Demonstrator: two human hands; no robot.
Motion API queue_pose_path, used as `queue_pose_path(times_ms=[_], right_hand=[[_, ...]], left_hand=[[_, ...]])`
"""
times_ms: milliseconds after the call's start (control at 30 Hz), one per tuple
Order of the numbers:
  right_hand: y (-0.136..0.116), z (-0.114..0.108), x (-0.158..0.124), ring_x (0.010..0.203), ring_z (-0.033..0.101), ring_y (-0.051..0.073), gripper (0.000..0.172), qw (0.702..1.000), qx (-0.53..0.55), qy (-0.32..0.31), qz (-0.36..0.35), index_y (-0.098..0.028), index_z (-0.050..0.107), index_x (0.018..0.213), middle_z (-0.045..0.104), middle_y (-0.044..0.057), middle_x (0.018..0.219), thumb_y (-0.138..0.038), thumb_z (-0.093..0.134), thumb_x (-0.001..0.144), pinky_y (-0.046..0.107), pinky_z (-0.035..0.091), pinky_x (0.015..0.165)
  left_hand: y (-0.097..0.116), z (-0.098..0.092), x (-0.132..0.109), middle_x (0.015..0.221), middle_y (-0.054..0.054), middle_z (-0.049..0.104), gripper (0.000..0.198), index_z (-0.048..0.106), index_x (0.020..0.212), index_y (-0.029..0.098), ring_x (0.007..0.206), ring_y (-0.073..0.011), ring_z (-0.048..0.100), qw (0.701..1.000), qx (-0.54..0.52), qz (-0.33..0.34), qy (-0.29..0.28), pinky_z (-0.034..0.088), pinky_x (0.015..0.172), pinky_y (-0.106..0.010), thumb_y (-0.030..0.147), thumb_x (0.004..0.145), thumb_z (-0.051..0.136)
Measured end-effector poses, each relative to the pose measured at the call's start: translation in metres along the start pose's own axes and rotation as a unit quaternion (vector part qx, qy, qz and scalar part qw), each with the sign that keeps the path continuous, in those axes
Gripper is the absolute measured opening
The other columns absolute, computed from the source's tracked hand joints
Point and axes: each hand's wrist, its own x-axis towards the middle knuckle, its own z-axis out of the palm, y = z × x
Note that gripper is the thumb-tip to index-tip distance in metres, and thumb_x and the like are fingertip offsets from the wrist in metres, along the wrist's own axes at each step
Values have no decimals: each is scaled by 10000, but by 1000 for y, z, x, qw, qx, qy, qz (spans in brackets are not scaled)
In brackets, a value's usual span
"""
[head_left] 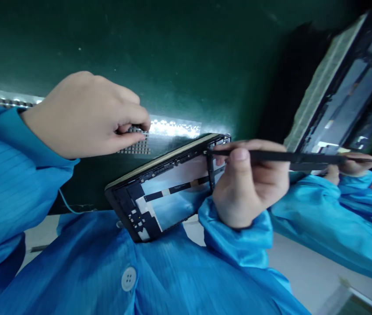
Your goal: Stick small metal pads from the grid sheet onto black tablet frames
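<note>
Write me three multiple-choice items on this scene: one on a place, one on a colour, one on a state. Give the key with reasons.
1. Where do the tips of the black tweezers in the right hand reach?
A) the left hand's fingers
B) the black phone frame
C) a smock button

2. What colour is the work mat?
A) red
B) grey
C) dark green

3. What is the left hand doing?
A) pinching a perforated silver sheet
B) holding tweezers
C) lying flat and open

1 B: the tips meet the frame's end under the right fingers.
2 C: dark green fills the top of the view.
3 A: thumb and fingers close on the sheet's dotted edge.
</note>
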Motion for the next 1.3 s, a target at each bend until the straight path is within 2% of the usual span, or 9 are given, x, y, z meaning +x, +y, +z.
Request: queue_pose_path(times_ms=[167, 300, 433, 533, 700, 800, 967, 1167, 1300], right_hand=[[19, -3, -19, 955, 865, 206, 53, 998, -31, -26, -38, -273, 769, 1122, 805, 18, 1012, -277, 788, 1072, 363, 730, 858], [24, -6, -20, 986, 868, 188, 115, 998, -31, -43, -46, -263, 782, 1164, 809, 20, 1050, -200, 770, 1069, 354, 733, 906], [13, -16, -17, 1013, 855, 235, 193, 987, -96, -98, -81, -278, 771, 1213, 841, 35, 1086, -164, 764, 1057, 445, 721, 908], [-4, -15, -2, 1044, 862, 251, 216, 983, -98, -135, -72, -292, 793, 1227, 864, 38, 1111, -165, 783, 1053, 459, 721, 929], [-14, 12, 38, 1090, 873, 212, 116, 930, -88, -346, -83, -260, 822, 1174, 900, 16, 1177, -234, 819, 1061, 371, 722, 994], [-7, 24, 47, 1085, 874, 205, 100, 905, -106, -401, -90, -225, 821, 1171, 904, 26, 1189, -245, 801, 1075, 347, 718, 991], [-4, 25, 44, 1067, 874, 198, 95, 912, -113, -384, -87, -242, 833, 1162, 908, 13, 1163, -256, 813, 1070, 330, 715, 985], [-3, 23, 45, 1059, 872, 224, 54, 913, -85, -395, -51, -258, 815, 1120, 895, 17, 1141, -257, 799, 1069, 381, 729, 975], [2, 8, 28, 866, 817, 186, 81, 972, 5, -235, 6, -287, 768, 1143, 836, 3, 1032, -352, 722, 1125, 362, 707, 793]], left_hand=[[-2, 0, -2, 843, -35, 684, 667, 859, 1106, 226, 734, -155, 501, 999, -27, -3, 19, 459, 862, -331, 562, 1159, 285], [-5, 3, -3, 876, -17, 674, 691, 848, 1131, 206, 863, -171, 641, 998, -59, -15, 24, 527, 1086, -427, 638, 1163, 310], [-13, 12, -4, 833, 7, 601, 773, 852, 1080, 182, 935, -222, 741, 992, -107, 13, 66, 546, 1157, -568, 754, 1121, 332], [-17, 15, -3, 849, 1, 557, 806, 844, 1100, 172, 1093, -266, 763, 989, -144, 7, 42, 549, 1162, -557, 781, 1108, 316], [-8, 7, 5, 844, 5, 580, 320, 848, 1077, 161, 1185, -281, 761, 987, -156, -45, -6, 615, 1027, -408, 423, 1047, 667], [1, 1, 11, 828, 27, 569, 153, 823, 984, 115, 1326, -307, 745, 970, -211, -118, -28, 637, 955, -314, 261, 966, 782], [8, -3, 16, 970, 12, 690, 329, 765, 931, 73, 1467, -327, 712, 919, -338, -200, -39, 625, 858, -189, 392, 986, 821], [1, 4, 9, 1036, -7, 683, 327, 801, 1097, 67, 1495, -372, 687, 976, -196, -85, -37, 640, 830, -238, 368, 1054, 679], [-5, 9, 4, 897, 4, 584, 356, 821, 1116, 117, 1367, -328, 753, 988, -140, -59, -17, 637, 818, -256, 429, 1067, 655]])
